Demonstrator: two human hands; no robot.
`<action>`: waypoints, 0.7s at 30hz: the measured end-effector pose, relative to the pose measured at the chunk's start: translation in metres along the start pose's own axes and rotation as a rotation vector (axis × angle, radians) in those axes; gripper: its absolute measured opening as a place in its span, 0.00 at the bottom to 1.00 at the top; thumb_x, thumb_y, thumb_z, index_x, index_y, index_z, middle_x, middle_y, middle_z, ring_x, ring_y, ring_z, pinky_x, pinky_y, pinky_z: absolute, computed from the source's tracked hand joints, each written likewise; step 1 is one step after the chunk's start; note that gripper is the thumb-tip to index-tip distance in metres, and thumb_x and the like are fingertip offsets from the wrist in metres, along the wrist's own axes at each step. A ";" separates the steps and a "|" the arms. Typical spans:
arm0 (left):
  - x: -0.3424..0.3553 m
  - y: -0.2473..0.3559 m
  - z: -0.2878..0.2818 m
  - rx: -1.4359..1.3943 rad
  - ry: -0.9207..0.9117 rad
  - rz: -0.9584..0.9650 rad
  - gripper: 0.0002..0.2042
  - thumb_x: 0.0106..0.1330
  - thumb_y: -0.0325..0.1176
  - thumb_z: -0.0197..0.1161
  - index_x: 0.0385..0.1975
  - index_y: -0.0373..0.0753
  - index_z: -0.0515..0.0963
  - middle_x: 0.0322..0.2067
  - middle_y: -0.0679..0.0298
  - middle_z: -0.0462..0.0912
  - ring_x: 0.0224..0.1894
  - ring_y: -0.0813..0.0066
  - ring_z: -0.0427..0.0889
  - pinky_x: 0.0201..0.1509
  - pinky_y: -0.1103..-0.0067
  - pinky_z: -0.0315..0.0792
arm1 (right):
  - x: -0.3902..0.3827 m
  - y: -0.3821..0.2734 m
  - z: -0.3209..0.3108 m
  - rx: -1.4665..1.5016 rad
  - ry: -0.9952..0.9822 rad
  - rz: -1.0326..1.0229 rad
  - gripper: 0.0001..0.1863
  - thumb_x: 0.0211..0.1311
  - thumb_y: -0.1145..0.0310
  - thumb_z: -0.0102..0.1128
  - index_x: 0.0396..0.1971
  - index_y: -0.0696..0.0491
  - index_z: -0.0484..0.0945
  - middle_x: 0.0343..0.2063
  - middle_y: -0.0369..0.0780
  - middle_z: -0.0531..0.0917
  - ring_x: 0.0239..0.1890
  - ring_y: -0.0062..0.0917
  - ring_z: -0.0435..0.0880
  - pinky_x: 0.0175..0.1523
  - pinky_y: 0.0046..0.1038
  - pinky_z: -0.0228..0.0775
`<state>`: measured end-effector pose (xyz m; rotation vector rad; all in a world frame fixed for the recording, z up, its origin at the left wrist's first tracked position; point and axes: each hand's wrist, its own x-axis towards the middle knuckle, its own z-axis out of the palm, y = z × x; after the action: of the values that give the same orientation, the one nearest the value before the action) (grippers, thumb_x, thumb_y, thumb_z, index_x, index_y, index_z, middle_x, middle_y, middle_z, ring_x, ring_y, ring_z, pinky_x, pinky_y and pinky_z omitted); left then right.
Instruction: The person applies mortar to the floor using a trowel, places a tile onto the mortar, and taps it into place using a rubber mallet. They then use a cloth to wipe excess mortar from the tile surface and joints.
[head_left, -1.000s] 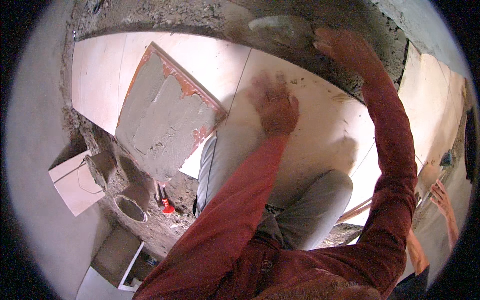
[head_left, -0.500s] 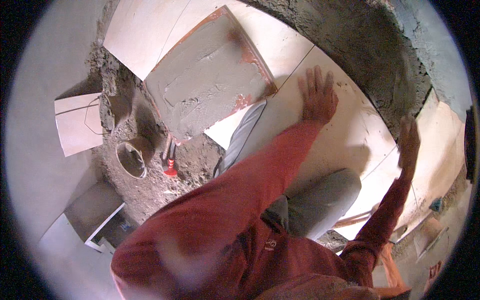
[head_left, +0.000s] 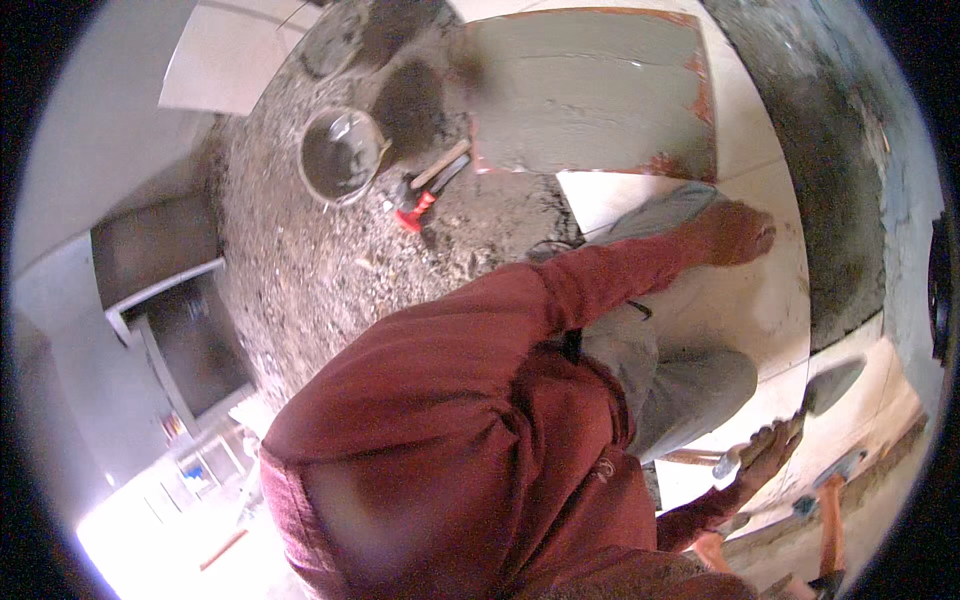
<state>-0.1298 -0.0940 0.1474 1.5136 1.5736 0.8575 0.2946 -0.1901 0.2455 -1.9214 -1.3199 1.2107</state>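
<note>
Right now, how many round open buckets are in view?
2: one bucket left of the red-handled tool, another bucket at the picture's top edge; more may be hidden.

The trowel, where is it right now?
In the head view, the trowel is toward the lower right, in the person's right hand. It shows against pale floor tiles, just below the dark mortar strip.

From the head, pale, flat floor tiles (head_left: 765, 300) are looked down on, close up, in a round view.
</note>
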 end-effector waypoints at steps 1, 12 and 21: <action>-0.030 0.006 -0.028 -0.038 -0.115 -0.019 0.19 0.73 0.48 0.54 0.45 0.38 0.81 0.38 0.48 0.86 0.42 0.39 0.84 0.52 0.54 0.78 | 0.011 -0.031 0.043 -0.240 -0.048 -0.378 0.25 0.77 0.55 0.51 0.64 0.57 0.68 0.42 0.44 0.79 0.36 0.28 0.78 0.42 0.28 0.76; -0.236 -0.024 -0.177 -0.704 0.615 -0.419 0.29 0.69 0.44 0.66 0.62 0.32 0.68 0.51 0.55 0.82 0.52 0.63 0.83 0.54 0.69 0.80 | -0.042 -0.227 0.440 0.051 -1.106 -0.524 0.26 0.82 0.54 0.40 0.66 0.55 0.70 0.61 0.47 0.78 0.63 0.36 0.76 0.70 0.35 0.63; -0.443 -0.136 -0.268 -0.452 1.503 -0.406 0.13 0.75 0.43 0.58 0.47 0.40 0.72 0.29 0.66 0.76 0.23 0.78 0.76 0.22 0.80 0.73 | 0.049 -0.162 0.373 -0.042 -0.784 -0.554 0.24 0.80 0.60 0.47 0.66 0.60 0.69 0.57 0.44 0.79 0.56 0.32 0.83 0.65 0.31 0.72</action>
<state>-0.4340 -0.5328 0.1891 -0.0214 2.2353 2.1131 -0.1014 -0.1080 0.1787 -0.9633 -2.0849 1.6812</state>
